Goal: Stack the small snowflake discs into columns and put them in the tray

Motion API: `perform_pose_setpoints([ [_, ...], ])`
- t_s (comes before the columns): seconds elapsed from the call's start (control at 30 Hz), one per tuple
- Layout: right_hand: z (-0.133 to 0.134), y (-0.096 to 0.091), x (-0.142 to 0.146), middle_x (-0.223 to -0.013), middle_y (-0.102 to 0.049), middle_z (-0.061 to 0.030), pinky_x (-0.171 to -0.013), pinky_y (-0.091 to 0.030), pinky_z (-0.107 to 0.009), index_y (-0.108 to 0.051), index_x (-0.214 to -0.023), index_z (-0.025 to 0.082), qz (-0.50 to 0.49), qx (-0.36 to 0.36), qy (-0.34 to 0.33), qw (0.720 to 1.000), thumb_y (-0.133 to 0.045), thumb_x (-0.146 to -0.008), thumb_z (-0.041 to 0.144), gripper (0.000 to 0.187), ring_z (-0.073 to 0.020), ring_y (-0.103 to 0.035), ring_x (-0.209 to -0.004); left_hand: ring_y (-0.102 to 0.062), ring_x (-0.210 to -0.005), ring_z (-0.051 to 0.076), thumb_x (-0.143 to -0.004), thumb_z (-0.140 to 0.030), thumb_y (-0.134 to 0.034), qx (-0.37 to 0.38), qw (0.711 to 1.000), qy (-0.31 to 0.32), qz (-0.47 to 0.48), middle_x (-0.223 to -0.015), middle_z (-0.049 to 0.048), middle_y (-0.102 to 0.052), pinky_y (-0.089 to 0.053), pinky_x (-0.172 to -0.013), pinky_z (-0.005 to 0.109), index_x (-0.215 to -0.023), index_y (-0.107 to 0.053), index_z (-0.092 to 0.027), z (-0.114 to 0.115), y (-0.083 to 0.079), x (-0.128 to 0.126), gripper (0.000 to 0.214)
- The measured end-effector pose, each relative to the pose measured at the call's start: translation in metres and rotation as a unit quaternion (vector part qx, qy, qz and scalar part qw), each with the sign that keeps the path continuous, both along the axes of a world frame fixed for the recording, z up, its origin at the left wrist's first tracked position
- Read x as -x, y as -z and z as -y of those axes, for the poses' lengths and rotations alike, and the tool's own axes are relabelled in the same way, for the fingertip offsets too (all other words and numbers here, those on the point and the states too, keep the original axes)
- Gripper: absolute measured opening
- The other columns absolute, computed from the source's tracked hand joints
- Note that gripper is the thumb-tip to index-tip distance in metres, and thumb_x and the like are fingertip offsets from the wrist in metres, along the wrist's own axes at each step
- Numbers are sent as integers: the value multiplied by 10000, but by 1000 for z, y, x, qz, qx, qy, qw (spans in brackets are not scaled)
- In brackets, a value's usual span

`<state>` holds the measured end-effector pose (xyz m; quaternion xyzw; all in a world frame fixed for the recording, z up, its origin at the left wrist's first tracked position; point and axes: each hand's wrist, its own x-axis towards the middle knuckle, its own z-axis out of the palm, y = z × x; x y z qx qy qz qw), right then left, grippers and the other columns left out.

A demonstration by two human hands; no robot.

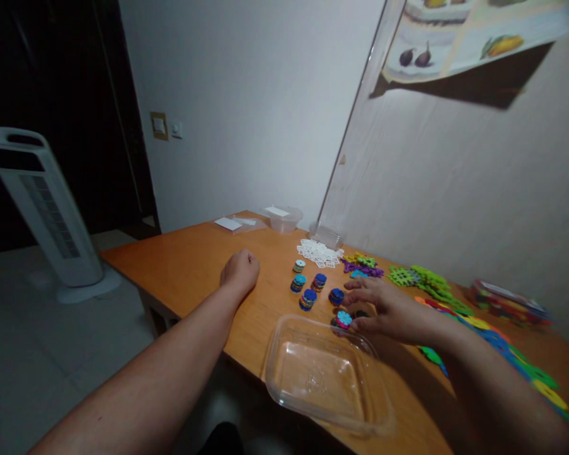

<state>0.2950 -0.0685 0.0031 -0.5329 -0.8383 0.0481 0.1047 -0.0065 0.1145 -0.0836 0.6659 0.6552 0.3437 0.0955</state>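
Note:
My left hand [240,273] rests on the wooden table as a closed fist, with nothing showing from it. My right hand [378,304] reaches in from the right over small stacks of plastic flower-shaped discs, its fingers apart. By its thumb lies a stack topped with light blue and pink [344,320]; whether they touch I cannot tell. A dark blue stack [336,296] stands beside its fingertips. Further left are another dark blue stack [308,299], a smaller blue one [319,282], a teal-topped one [298,282] and a white-topped one [299,266]. Something dark under the right palm is partly hidden.
A clear plastic tub [284,360] sits at the near table edge. White lattice pieces [319,252], purple pieces [363,268] and green pieces [427,281] lie behind. Colourful flat pieces [497,344] spread at right. Clear containers [284,218] stand at the back; a tower fan [47,208] is left.

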Motion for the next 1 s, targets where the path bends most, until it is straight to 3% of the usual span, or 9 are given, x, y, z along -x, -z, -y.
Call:
perform_pose_setpoints([
  [0.33, -7, 11, 1, -1251, -625, -87, -995, -482, -445, -731, -1069, 262, 1, 6, -42, 999, -720, -807, 412, 303, -253, -582, -1138, -580, -734, 203, -864, -281, -489, 5, 1000, 0, 3, -857, 70, -683, -320, -589, 287, -801, -619, -221, 0, -1, -1, 157],
  [0.6, -6, 14, -5, -1289, -615, -94, -1011, -483, -452, -721, -1081, 260, -8, 11, -30, 999, -706, -813, 429, 317, -267, -579, -1171, -584, -758, 217, -860, -275, -479, 1, 1000, 2, 0, -849, 70, -674, -344, -623, 292, -789, -617, -227, 1, -2, -1, 162],
  [1.0, -6, 7, -1, -1209, -671, -84, -980, -492, -420, -740, -1015, 245, -10, 27, -48, 998, -645, -874, 421, 244, -239, -607, -1128, -578, -740, 211, -846, -258, -497, 14, 1000, 2, 8, -833, 70, -675, -346, -619, 292, -803, -626, -222, 3, -5, -1, 140],
])
